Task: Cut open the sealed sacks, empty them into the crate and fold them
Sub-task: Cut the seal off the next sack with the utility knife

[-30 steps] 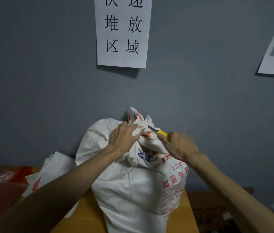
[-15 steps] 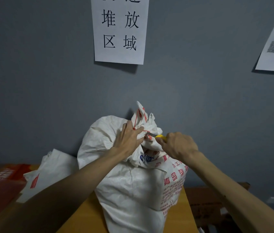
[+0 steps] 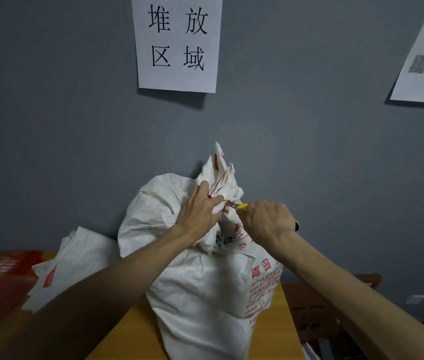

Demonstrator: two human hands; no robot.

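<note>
Head: left hand (image 3: 200, 211) grips sack (image 3: 205, 281) neck; right hand (image 3: 266, 219) grips knife (image 3: 242, 206).

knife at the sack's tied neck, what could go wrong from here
1. The knife in the right hand points toward the left hand, which grips the neck of the sack right beside the blade. A slip could cut those fingers.
2. The red tie lies tight against the bunched fabric, so the blade may slash the sack itself.
3. The full sack stands near the table edge, so a hard tug might tip it off.
</note>
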